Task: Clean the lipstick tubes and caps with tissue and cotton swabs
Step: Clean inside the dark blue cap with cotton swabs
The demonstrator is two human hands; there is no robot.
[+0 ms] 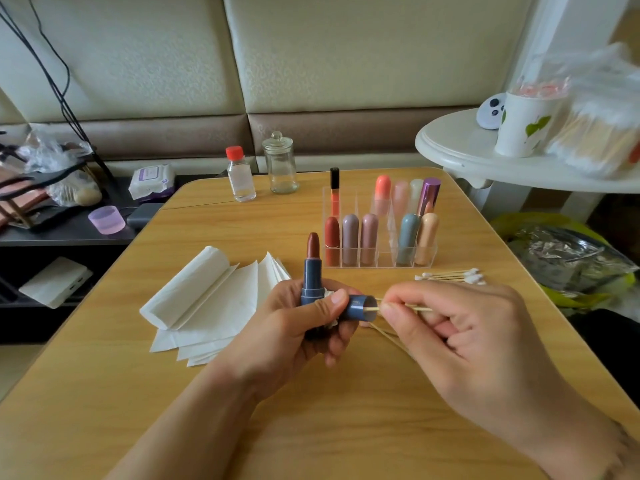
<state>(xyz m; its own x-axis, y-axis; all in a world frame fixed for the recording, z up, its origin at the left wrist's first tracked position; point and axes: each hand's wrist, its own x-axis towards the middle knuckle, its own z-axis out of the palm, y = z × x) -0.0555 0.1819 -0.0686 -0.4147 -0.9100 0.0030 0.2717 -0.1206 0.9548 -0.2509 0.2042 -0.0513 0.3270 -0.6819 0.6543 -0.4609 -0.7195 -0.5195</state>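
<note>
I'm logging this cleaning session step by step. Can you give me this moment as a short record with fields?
left hand: holds open blue lipstick tube, its blue cap, and a bit of tissue
right hand: grip on cotton swab, tip inside cap
spare swabs: on table, right of hands
tissue stack: left of hands
organizer: capped lipsticks, behind hands

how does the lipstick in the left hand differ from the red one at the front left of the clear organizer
The blue lipstick in the left hand is uncapped, its brown bullet exposed; the red lipstick is capped. The blue one has a straight-sided case; the red one has a rounded, bullet-shaped top. The blue one is held above the table; the red one sits in a slot of the acrylic organizer. Both stand roughly upright.
</note>
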